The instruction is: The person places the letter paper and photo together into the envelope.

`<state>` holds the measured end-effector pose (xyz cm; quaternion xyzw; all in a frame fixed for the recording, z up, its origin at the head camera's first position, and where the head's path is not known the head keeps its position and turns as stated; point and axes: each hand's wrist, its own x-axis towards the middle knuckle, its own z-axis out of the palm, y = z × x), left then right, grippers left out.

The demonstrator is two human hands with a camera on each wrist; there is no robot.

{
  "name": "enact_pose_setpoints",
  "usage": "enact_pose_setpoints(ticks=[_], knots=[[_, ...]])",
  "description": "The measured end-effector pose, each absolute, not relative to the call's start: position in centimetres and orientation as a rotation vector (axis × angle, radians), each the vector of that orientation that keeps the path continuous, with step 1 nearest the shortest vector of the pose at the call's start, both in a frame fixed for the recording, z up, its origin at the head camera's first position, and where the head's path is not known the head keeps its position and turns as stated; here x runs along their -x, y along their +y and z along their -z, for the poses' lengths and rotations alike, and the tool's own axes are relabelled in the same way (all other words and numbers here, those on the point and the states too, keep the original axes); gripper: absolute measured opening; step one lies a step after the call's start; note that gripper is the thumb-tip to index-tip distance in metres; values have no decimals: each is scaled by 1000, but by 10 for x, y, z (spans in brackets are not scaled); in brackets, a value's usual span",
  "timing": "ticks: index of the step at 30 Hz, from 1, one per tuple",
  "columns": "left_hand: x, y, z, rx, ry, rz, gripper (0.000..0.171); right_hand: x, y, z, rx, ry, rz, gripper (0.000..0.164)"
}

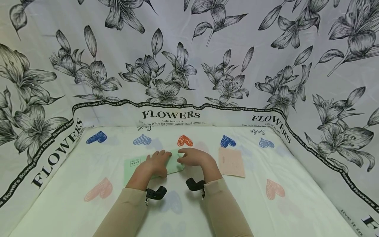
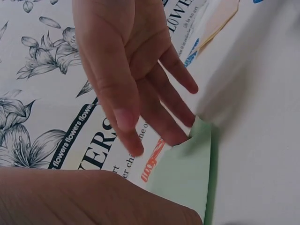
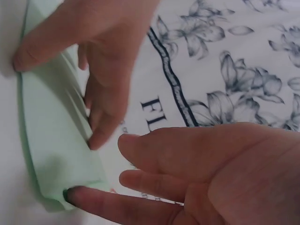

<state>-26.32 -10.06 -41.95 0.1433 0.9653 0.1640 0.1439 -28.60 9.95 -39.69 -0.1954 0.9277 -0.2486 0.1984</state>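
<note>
A light green paper packet [image 1: 176,168] with a small printed label lies flat on the cloth. My left hand [image 1: 154,164] lies across its middle, thumb at the near edge and fingers at the far edge, holding it between them. Creases run through the paper beside those fingers in the right wrist view. At the packet's right end, my right hand [image 1: 193,157] touches the paper with a fingertip, and its thumb stands clear. This end [image 2: 199,129] is lifted a little, and the tip of one right-hand finger is hidden behind its edge.
To the right of my right hand lies a flat pink paper packet [image 1: 232,163]. White cloth printed with hearts [image 1: 228,141] covers the table, and a flower-printed curtain [image 1: 189,82] rises behind it. Each wrist wears a black camera mount [image 1: 156,193].
</note>
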Motion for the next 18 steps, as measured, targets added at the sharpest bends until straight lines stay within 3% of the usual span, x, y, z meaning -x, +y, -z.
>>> enact_pose_setpoints(ticks=[18], knots=[[262,-101,418,-423,2764,-496,82,299,209,413,-76,2766,1011,57]])
